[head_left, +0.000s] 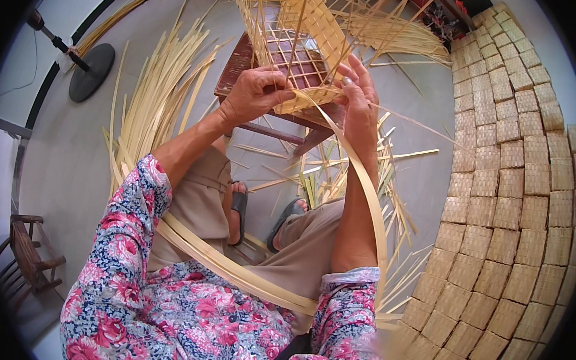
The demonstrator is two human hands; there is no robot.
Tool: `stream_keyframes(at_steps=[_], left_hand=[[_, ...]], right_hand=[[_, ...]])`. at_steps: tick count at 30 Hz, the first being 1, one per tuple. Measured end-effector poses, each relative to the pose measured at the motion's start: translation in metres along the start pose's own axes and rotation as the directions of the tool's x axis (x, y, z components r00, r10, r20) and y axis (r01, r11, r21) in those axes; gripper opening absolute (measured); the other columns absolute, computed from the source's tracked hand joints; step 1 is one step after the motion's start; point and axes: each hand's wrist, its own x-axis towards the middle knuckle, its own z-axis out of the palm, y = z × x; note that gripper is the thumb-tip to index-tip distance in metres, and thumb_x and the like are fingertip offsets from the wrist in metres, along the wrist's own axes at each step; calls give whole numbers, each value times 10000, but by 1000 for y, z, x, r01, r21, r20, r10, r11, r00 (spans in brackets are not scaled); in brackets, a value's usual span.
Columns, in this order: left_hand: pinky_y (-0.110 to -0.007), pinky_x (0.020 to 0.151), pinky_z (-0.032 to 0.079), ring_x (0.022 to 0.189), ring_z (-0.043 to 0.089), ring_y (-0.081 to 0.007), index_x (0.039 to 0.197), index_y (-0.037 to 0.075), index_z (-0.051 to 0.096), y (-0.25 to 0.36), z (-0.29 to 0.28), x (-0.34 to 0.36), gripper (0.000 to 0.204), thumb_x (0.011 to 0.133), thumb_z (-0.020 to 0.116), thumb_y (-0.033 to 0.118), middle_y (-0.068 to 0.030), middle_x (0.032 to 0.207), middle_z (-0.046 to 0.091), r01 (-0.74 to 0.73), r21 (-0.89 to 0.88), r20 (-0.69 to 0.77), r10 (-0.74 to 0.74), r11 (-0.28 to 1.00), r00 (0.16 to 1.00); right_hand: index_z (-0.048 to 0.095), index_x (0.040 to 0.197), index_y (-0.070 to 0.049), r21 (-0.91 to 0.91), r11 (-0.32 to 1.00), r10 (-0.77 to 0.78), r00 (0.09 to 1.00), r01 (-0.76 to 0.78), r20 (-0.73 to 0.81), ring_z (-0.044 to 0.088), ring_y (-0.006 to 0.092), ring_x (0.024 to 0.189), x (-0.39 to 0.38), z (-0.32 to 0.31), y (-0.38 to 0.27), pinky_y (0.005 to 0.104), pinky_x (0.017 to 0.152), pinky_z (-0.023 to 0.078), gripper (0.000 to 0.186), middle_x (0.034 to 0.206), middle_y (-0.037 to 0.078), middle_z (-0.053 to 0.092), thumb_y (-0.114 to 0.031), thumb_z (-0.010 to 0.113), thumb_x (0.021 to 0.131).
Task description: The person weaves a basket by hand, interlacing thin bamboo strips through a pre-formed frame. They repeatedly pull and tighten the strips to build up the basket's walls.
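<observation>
A partly woven bamboo basket, with tall loose strips rising from it, rests on a worn red wooden stool at top centre. My left hand is closed on a pale bamboo strip at the basket's near left edge. That long strip curves down past my right forearm and across my lap. My right hand pinches at the near right corner of the weave with thumb and forefinger, its other fingers raised; exactly which strip it grips is hard to make out.
Bundles of split strips lie left and behind the stool, with scattered offcuts beneath it. Many woven square pieces line the right side. A round black stand base and a small wooden chair stand at the left.
</observation>
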Motion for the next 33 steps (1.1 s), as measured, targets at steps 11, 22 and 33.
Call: stream_keyframes(at_steps=[11,22,33], left_hand=[[-230,582,469,683,557,-60,923,-17,731,10,3,-1,117,872,785,73,-29,819,609,81,-109,-53,-87,991,995],[-244,578,434,687,511,-63,984,8,767,22,2,0,129,892,780,97,6,777,536,81,-141,-40,-88,987,995],[-221,654,420,741,478,-41,949,30,696,0,34,1,83,967,710,110,41,805,564,-30,-281,-200,-28,959,979]], right_hand=[[636,1187,-33,-67,996,-83,919,62,-385,572,161,935,21,-22,1,295,819,449,297,1139,111,662,-198,500,981],[618,1032,-49,-130,939,-343,889,318,-302,537,74,785,15,-38,-4,252,666,503,74,888,4,570,-118,626,1007],[470,996,-15,933,219,619,699,285,-359,615,313,850,-4,-79,31,497,816,567,251,916,164,589,-205,333,1088]])
